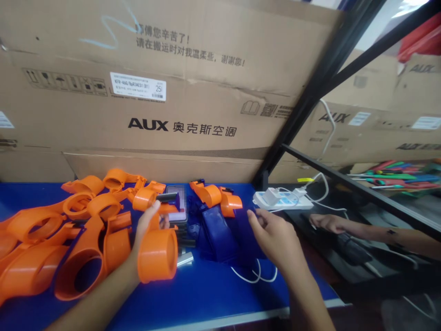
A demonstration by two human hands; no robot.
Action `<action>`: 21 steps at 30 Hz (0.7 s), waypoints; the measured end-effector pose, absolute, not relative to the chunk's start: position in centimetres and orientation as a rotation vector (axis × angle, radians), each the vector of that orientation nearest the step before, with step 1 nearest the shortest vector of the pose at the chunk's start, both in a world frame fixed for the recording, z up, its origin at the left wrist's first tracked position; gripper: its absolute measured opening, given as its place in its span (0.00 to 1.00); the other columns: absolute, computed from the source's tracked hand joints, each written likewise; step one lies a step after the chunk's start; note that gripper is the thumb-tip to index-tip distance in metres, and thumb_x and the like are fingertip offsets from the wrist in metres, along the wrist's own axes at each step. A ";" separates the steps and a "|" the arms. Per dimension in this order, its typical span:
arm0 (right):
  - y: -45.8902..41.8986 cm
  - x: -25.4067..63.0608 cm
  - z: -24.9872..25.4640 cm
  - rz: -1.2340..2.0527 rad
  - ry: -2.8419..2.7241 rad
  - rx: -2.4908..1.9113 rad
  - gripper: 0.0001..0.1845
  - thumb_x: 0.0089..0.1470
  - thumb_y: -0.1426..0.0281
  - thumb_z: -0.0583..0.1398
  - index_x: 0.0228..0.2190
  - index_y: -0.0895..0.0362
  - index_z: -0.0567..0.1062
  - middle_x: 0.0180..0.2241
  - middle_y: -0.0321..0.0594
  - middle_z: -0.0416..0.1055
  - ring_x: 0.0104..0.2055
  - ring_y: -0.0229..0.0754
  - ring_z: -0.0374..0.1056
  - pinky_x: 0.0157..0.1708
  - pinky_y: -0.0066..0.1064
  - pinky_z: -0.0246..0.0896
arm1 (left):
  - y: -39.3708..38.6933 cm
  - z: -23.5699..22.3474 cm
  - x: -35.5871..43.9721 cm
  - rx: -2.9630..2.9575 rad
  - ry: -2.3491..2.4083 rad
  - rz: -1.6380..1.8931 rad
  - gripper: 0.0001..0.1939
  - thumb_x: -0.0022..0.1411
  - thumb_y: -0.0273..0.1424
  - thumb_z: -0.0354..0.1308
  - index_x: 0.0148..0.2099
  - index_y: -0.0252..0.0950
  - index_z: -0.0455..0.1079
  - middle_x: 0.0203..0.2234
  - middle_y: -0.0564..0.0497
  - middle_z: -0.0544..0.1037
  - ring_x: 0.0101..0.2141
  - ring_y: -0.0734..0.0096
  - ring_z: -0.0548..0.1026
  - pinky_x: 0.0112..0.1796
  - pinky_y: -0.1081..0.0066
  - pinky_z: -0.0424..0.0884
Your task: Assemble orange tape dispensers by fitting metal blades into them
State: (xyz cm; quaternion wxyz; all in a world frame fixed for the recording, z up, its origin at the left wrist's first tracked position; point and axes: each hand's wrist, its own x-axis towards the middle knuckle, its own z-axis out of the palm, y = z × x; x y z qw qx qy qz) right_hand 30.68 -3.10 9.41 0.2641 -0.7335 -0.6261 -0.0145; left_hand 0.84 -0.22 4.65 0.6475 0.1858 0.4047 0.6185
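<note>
My left hand [147,225] is closed around the arm of an orange plastic part with a round cup-like ring [157,255], which hangs in front of my wrist. A short black cylinder with a dark blue end [168,197] shows just above that hand; whether it belongs to the held part I cannot tell. My right hand [274,232] has its fingers curled at the edge of a dark blue plastic piece [245,234], pinching it. Beside that piece lie more dark blue pieces [218,232] and two orange ring parts [230,202].
Many similar orange parts [37,271] are heaped on the blue table [206,303] at left. A white power strip [282,200] with plugs sits at right by a black rack post [310,92]. Cardboard boxes [193,96] stand behind. Another person's hand [327,224] rests beyond the rack.
</note>
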 end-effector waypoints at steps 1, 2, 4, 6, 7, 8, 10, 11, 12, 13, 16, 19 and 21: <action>-3.2 30.6 9.1 0.007 -1.732 -2.011 0.21 0.64 0.53 0.54 0.34 0.53 0.81 0.23 0.39 0.75 0.23 0.44 0.68 0.25 0.32 0.50 | -0.1 4.7 0.9 0.351 0.921 1.428 0.21 0.50 0.43 0.75 0.38 0.38 0.73 0.24 0.55 0.77 0.22 0.73 0.75 0.25 0.74 0.73; -3.3 30.4 8.9 0.054 -1.766 -2.030 0.21 0.64 0.54 0.54 0.36 0.52 0.81 0.24 0.40 0.76 0.24 0.45 0.69 0.25 0.32 0.51 | 0.0 4.6 0.9 0.297 0.917 1.444 0.20 0.49 0.41 0.76 0.38 0.38 0.72 0.24 0.55 0.77 0.22 0.75 0.76 0.25 0.76 0.72; -3.2 29.9 8.5 0.110 -1.803 -2.072 0.20 0.64 0.54 0.54 0.41 0.52 0.82 0.27 0.41 0.78 0.26 0.47 0.73 0.26 0.32 0.52 | 0.3 4.2 0.9 0.318 0.899 1.451 0.20 0.49 0.39 0.76 0.39 0.38 0.72 0.24 0.56 0.77 0.22 0.75 0.76 0.23 0.77 0.71; -3.2 29.6 8.4 0.090 -1.786 -2.136 0.19 0.65 0.55 0.55 0.44 0.51 0.82 0.30 0.42 0.81 0.30 0.49 0.75 0.26 0.32 0.53 | 0.6 3.7 0.8 0.430 0.879 1.433 0.20 0.49 0.40 0.75 0.38 0.37 0.71 0.23 0.57 0.76 0.20 0.76 0.73 0.22 0.77 0.69; -3.2 29.5 8.5 0.065 -1.767 -2.172 0.19 0.65 0.55 0.55 0.44 0.50 0.82 0.31 0.43 0.81 0.31 0.51 0.76 0.27 0.33 0.53 | 0.6 3.5 0.7 0.473 0.873 1.425 0.21 0.49 0.42 0.74 0.38 0.37 0.70 0.22 0.57 0.76 0.19 0.76 0.72 0.21 0.77 0.68; -3.2 29.5 8.7 0.037 -1.748 -2.211 0.19 0.65 0.54 0.56 0.43 0.50 0.82 0.32 0.43 0.82 0.32 0.52 0.77 0.26 0.33 0.53 | 0.7 3.3 0.7 0.503 0.868 1.420 0.21 0.48 0.43 0.74 0.37 0.37 0.70 0.22 0.58 0.75 0.18 0.77 0.71 0.21 0.77 0.67; -3.4 29.4 9.2 -0.050 -1.725 -2.264 0.19 0.65 0.53 0.56 0.40 0.50 0.82 0.31 0.45 0.81 0.33 0.55 0.76 0.25 0.34 0.52 | 0.6 3.3 0.7 0.533 0.868 1.415 0.23 0.47 0.45 0.74 0.37 0.38 0.69 0.21 0.59 0.73 0.18 0.77 0.69 0.21 0.77 0.66; -3.6 29.2 9.5 -0.116 -1.712 -2.248 0.19 0.64 0.53 0.56 0.39 0.51 0.82 0.31 0.46 0.81 0.33 0.56 0.76 0.25 0.35 0.52 | 0.5 3.4 0.7 0.547 0.869 1.414 0.24 0.47 0.46 0.74 0.37 0.38 0.68 0.21 0.59 0.73 0.18 0.77 0.69 0.21 0.77 0.65; -3.8 28.7 9.7 -0.181 -1.697 -2.186 0.19 0.65 0.54 0.56 0.39 0.52 0.82 0.31 0.48 0.81 0.34 0.56 0.76 0.26 0.35 0.54 | 0.4 3.5 0.8 0.566 0.866 1.411 0.25 0.47 0.47 0.74 0.37 0.38 0.68 0.21 0.59 0.73 0.19 0.77 0.69 0.21 0.77 0.65; -4.0 28.0 10.0 -0.221 -1.688 -2.078 0.19 0.65 0.55 0.56 0.39 0.52 0.82 0.32 0.49 0.80 0.35 0.56 0.76 0.27 0.36 0.57 | 0.3 3.7 0.8 0.590 0.862 1.410 0.25 0.48 0.47 0.74 0.37 0.38 0.68 0.21 0.58 0.73 0.19 0.77 0.69 0.21 0.77 0.65; -4.3 24.6 10.4 -0.002 -1.768 -1.584 0.18 0.66 0.57 0.56 0.46 0.53 0.80 0.38 0.46 0.81 0.35 0.49 0.75 0.34 0.37 0.66 | 0.1 4.0 0.9 0.659 0.844 1.404 0.23 0.52 0.48 0.71 0.37 0.38 0.68 0.21 0.57 0.74 0.18 0.77 0.69 0.21 0.76 0.65; -3.4 20.6 10.3 0.373 -1.951 -1.282 0.24 0.65 0.58 0.60 0.59 0.53 0.73 0.40 0.44 0.81 0.34 0.46 0.75 0.34 0.36 0.70 | 0.0 4.3 1.2 0.703 0.807 1.389 0.21 0.54 0.47 0.70 0.39 0.38 0.69 0.23 0.54 0.77 0.19 0.73 0.72 0.22 0.75 0.67; -2.2 18.7 10.0 0.393 -1.989 -1.223 0.26 0.64 0.60 0.61 0.61 0.54 0.72 0.40 0.45 0.81 0.35 0.47 0.76 0.35 0.37 0.71 | -0.2 4.5 1.4 0.699 0.769 1.395 0.20 0.54 0.44 0.70 0.41 0.37 0.70 0.26 0.52 0.80 0.22 0.71 0.76 0.24 0.74 0.70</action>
